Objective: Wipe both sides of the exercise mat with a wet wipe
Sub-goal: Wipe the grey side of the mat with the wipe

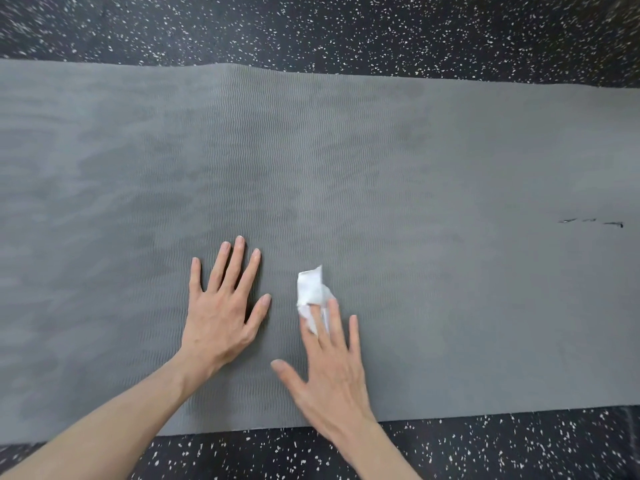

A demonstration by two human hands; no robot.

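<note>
A grey ribbed exercise mat (381, 161) lies flat across the floor and fills most of the view. My left hand (223, 306) rests flat on it near the front edge, fingers spread and straight. To its right, my right hand (329, 368) presses a crumpled white wet wipe (311, 289) onto the mat with straight fingers; part of the wipe sticks out beyond the fingertips. Darker damp patches show on the mat's left and middle.
Black rubber floor with white speckles (346, 26) borders the mat at the far side and along the front edge (485, 445). A few small dark marks (592, 221) sit on the mat at the right.
</note>
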